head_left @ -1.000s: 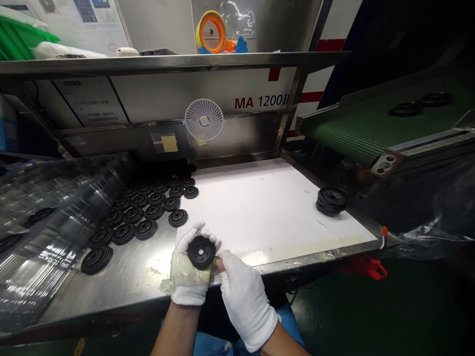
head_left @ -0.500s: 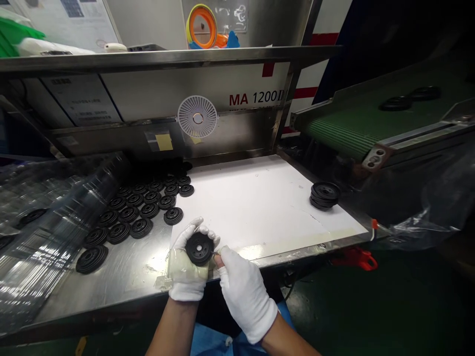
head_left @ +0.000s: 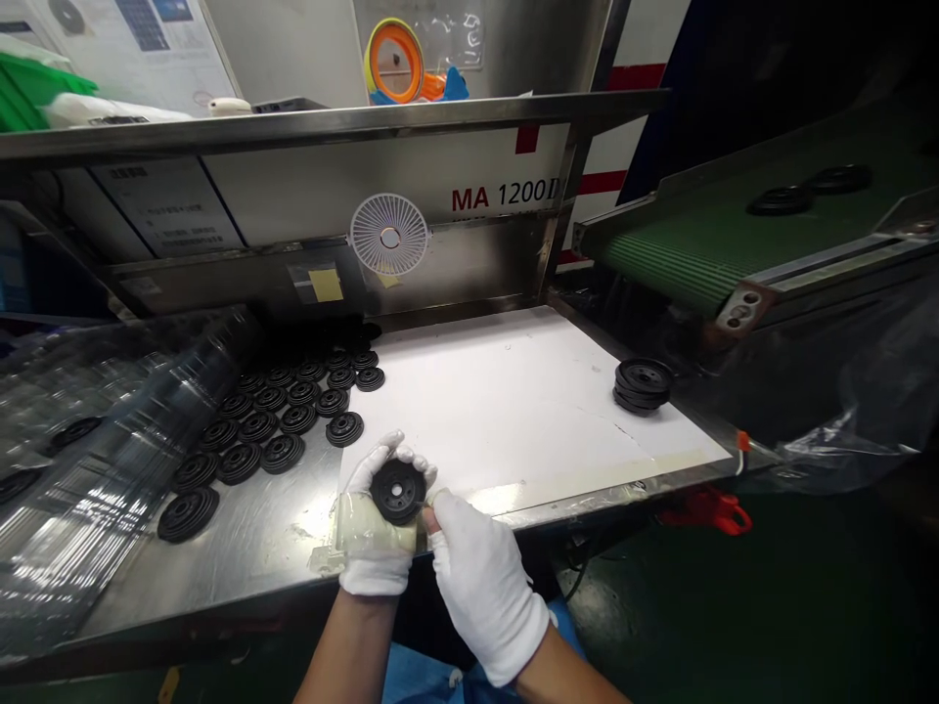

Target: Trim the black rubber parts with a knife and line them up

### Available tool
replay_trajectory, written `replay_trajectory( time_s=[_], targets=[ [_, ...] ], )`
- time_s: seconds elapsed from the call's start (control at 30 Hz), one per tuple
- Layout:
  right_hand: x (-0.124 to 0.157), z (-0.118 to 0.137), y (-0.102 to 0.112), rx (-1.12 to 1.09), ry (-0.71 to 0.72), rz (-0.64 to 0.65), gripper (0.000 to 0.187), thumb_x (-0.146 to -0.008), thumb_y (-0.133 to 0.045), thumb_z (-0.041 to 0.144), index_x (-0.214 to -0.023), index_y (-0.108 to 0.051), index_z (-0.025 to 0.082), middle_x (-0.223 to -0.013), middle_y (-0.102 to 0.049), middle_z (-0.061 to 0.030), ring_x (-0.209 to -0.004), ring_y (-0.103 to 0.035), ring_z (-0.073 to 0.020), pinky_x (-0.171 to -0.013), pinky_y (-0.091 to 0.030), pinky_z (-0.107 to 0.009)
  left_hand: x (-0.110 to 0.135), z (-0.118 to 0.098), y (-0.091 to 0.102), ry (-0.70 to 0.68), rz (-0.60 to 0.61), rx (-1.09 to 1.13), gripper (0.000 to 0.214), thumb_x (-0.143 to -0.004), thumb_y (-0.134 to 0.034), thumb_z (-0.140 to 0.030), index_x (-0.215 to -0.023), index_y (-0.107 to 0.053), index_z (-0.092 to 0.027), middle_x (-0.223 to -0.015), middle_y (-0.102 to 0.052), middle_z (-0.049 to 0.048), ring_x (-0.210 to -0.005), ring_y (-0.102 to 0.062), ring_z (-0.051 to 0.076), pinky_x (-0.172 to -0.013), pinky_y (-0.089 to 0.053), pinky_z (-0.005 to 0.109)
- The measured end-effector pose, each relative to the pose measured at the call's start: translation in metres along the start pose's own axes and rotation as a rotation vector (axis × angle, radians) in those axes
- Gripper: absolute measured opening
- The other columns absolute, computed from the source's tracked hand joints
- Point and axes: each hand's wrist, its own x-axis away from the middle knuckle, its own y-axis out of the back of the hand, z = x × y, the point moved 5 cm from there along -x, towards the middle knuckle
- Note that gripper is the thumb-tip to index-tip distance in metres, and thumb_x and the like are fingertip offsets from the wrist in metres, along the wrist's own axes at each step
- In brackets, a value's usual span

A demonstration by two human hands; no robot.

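My left hand (head_left: 378, 518), in a white glove with clear tape round the palm, is closed round a black ribbed disc (head_left: 397, 491) like a small wheel, a pale hole at its centre. My right hand (head_left: 476, 577), also white-gloved with a bare thumb tip, pinches a small thin tool (head_left: 424, 505). Its tip is against the disc's lower right rim; the rest is hidden in my fingers. Left of my hands, several like black discs (head_left: 282, 453) lie in rows on the metal table (head_left: 256, 548).
A white sheet (head_left: 484, 391) covers the table's middle, with a stack of black discs (head_left: 643, 386) at its right. Clear plastic trays (head_left: 110, 469) lean at left. A green conveyor (head_left: 682, 254) carries more discs. A small fan (head_left: 388, 235) hangs under the shelf (head_left: 330, 122). Red-handled tool (head_left: 715, 513) hangs below the edge.
The view has shifted slightly. My left hand keeps hold of the disc, and my right hand stays at its rim with little visible movement.
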Motion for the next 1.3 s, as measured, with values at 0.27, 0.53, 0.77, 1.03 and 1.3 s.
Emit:
replay_trajectory(
  time_s=[0.27, 0.53, 0.77, 1.03, 1.3],
  targets=[
    [0.005, 0.007, -0.009, -0.042, 0.011, 0.026, 0.020, -0.092, -0.041, 0.026, -0.075, -0.051, 0.022, -0.067, -0.056, 0.0026, -0.058, -0.048, -0.0126, -0.054, -0.024, -0.027, -0.006, 0.000, 0.008, -0.041, 0.007, 0.049, 0.014, -0.075, -0.062, -0.019, -0.089, -0.063, -0.015, -0.071, -0.057, 0.0015, -0.070, -0.057, 0.014, -0.070, -0.052, 0.032],
    [0.000, -0.016, 0.005, -0.562, -0.155, 0.027, 0.033, -0.096, -0.033, 0.039, -0.071, -0.046, 0.021, -0.063, -0.049, 0.0043, -0.057, -0.045, -0.0107, -0.054, -0.033, -0.022, -0.005, -0.002, 0.000, 0.036, -0.073, 0.118, 0.013, -0.073, -0.060, -0.015, -0.086, -0.063, -0.015, -0.072, -0.060, 0.0018, -0.072, -0.061, 0.015, -0.078, -0.054, 0.038],
    [0.001, -0.041, 0.029, -0.971, -0.336, -0.078, 0.034, -0.085, -0.052, 0.053, -0.077, -0.049, 0.020, -0.066, -0.043, 0.0046, -0.056, -0.038, -0.0092, -0.052, -0.035, -0.021, 0.000, 0.011, -0.011, 0.180, -0.104, 0.161, 0.014, -0.074, -0.058, -0.011, -0.086, -0.063, -0.014, -0.074, -0.063, 0.0027, -0.075, -0.064, 0.017, -0.082, -0.053, 0.042],
    [0.045, -0.109, 0.049, -1.048, -0.577, -0.111, 0.047, -0.079, -0.060, 0.041, -0.122, -0.055, 0.022, -0.077, -0.060, -0.0029, -0.063, -0.054, -0.0154, -0.061, -0.046, -0.029, 0.030, 0.031, -0.049, 0.203, -0.056, 0.081, 0.019, -0.074, -0.058, -0.017, -0.090, -0.067, -0.014, -0.093, -0.068, 0.0131, -0.100, -0.062, 0.032, -0.087, -0.049, 0.054],
    [0.075, -0.132, -0.001, -0.734, -0.664, 0.096, 0.055, -0.077, -0.053, 0.052, -0.124, -0.054, 0.022, -0.074, -0.065, -0.0015, -0.051, -0.058, -0.0130, -0.051, -0.044, -0.025, 0.044, 0.051, -0.053, 0.404, -0.075, 0.058, 0.035, -0.078, -0.055, -0.022, -0.111, -0.061, -0.010, -0.118, -0.060, 0.0217, -0.108, -0.057, 0.037, -0.087, -0.048, 0.055]
  ],
)
